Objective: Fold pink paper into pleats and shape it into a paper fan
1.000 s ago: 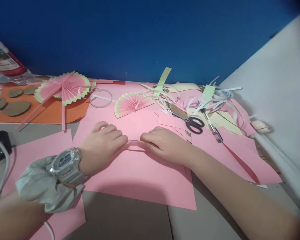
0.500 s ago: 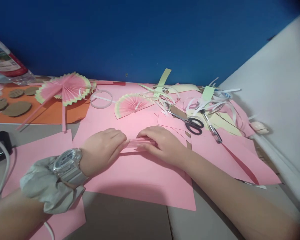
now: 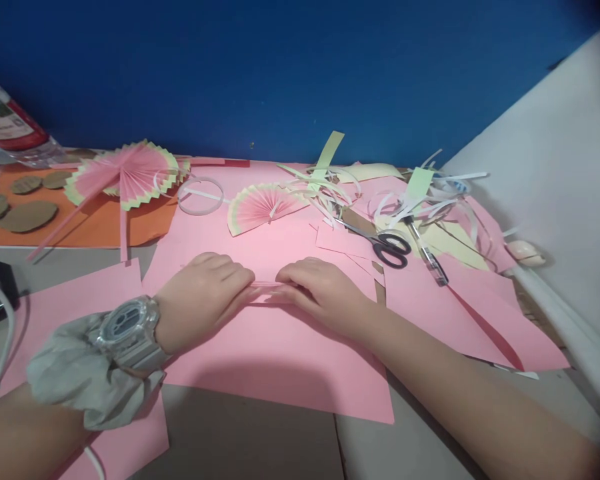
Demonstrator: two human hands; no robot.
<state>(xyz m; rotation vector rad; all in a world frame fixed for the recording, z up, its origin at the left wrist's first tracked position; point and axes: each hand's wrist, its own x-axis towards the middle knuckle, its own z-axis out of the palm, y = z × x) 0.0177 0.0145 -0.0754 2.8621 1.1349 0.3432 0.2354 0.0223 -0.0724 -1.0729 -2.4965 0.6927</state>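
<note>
- The folded pink paper (image 3: 267,289) is between the 2 hands, above the middle of a large pink sheet (image 3: 270,360); its 2 ends are covered by fingers, so I cannot count its layers.
- The left hand (image 3: 206,293) holds the left end in a narrow pinch, with the back of the hand up. I judge that this grip keeps the end steady and the edges together.
- The right hand (image 3: 325,291) holds the other end, thumb on the near side and fingers on the far side, with only a small gap for the paper. Probably such a hold — from 2 opposite sides — presses the layers flat.
- Both hands are low, perhaps because the surface below gives support; whether the paper touches it, I cannot tell.
- Behind the hands lies a half-round pleated fan (image 3: 265,207), pink with a pale green border. It seems put there so that the working space in front is free.
- The scissors (image 3: 393,251) and the pen (image 3: 427,253) lie just beyond the right hand, maybe to be within easy reach.
- Cut paper strips (image 3: 330,190) are heaped at the back, likely as waste pushed aside.
- At the far left, a larger pleated fan (image 3: 147,170) rests partly over an orange sheet (image 3: 153,230) — well apart from the hands, maybe for protection.
</note>
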